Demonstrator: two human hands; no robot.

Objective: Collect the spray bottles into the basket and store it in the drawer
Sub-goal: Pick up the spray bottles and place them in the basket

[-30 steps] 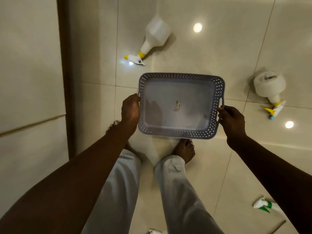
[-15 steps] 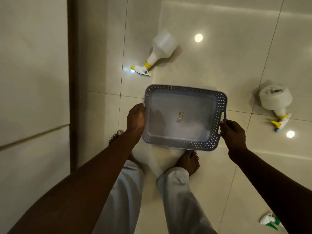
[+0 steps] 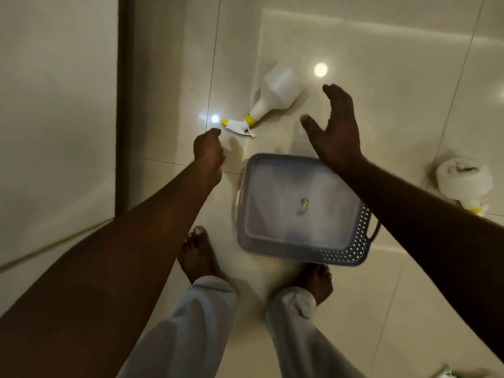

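A grey perforated basket (image 3: 338, 253) lies on the tiled floor just ahead of my bare feet, with only a small scrap inside. A white spray bottle with a yellow collar (image 3: 275, 95) lies on its side beyond it, nozzle pointing left. My right hand (image 3: 334, 129) hovers open above the basket's far edge, fingers spread, just right of that bottle. My left hand (image 3: 208, 151) is loosely curled with nothing in it, close to the bottle's nozzle. A second white bottle (image 3: 463, 181) lies at the right edge, partly hidden by my right arm.
A pale cabinet front (image 3: 54, 118) with a dark vertical edge runs along the left. A green and white sprayer head (image 3: 447, 373) peeks in at the bottom right corner. Glossy floor tiles with ceiling light reflections surround the basket.
Both hands have let go of the basket, which now rests on the floor. They have moved forward toward the nearer white bottle, the right hand opening wide.
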